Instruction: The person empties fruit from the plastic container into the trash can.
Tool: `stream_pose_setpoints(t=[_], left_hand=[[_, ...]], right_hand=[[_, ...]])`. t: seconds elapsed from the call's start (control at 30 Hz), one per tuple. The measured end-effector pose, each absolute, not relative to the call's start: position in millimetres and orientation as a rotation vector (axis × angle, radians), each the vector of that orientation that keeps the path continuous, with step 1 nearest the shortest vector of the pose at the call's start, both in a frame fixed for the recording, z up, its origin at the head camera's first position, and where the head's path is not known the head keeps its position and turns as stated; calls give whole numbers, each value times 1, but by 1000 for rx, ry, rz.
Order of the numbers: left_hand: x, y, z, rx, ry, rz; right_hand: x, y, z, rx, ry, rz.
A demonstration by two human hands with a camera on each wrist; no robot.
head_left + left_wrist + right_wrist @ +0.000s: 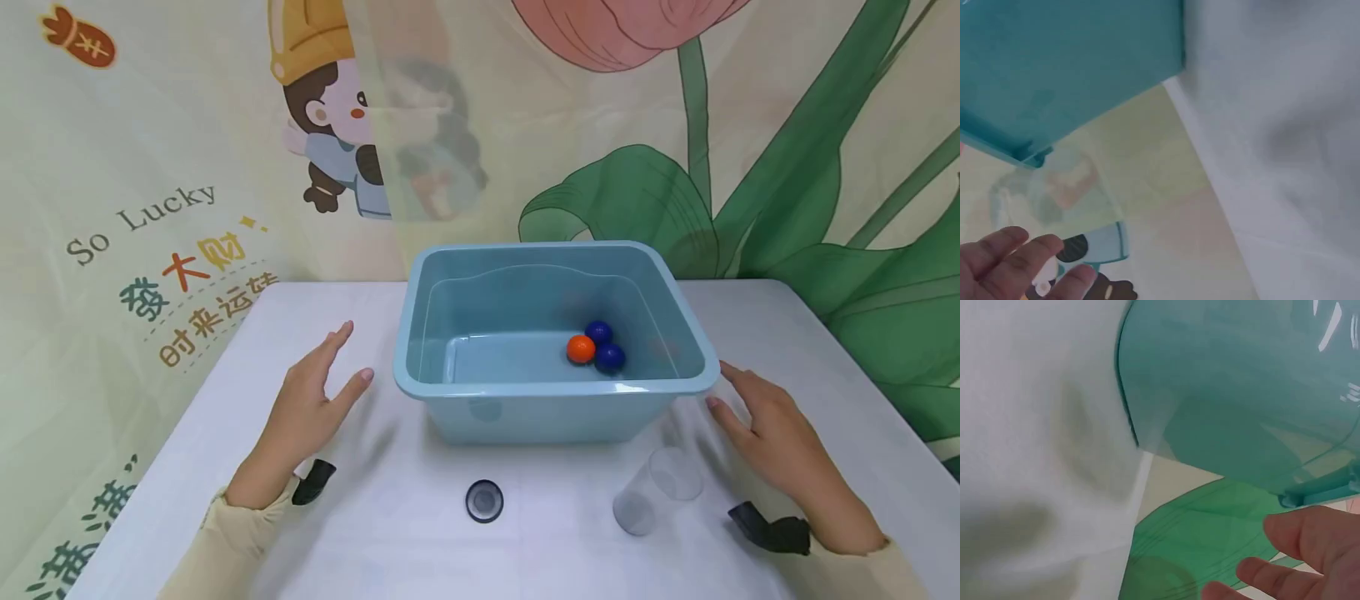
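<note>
A light blue plastic tub [525, 417] stands on the white table, with an orange ball [581, 349] and two dark blue balls [610, 358] grouped on its floor, right of the middle. To the left of the tub, my left hand [307, 408] hovers with fingers straight and thumb apart, holding nothing. At the tub's right side is my right hand [776, 433], its fingers extended and fingertips close by the rim corner; nothing is in its grasp. Both wrist views show the tub's outer wall [1072, 69] beyond the fingers.
In front of the tub lies a small round dark lid-like disc [484, 501]. A clear plastic cup [656, 492] stands between it and my right hand. The white table [390, 550] ends at a printed cloth backdrop [187, 100] behind the tub.
</note>
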State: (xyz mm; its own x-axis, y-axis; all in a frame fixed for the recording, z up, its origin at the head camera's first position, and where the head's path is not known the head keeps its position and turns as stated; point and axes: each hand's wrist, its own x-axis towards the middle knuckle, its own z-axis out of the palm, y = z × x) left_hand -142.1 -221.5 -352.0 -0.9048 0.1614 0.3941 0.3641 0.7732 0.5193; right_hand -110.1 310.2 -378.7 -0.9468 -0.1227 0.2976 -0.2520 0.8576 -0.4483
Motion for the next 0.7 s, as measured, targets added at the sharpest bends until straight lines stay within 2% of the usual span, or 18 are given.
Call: stream_pose_setpoints(t=[0.23, 0.7], left_hand=[[-147, -221, -314, -562, -2562, -1023], [-159, -189, -237, -933, -2613, -1070]], right_hand=[[-95, 303, -376, 310, -2925, 774], [-52, 291, -400, 701, -2758, 1131]])
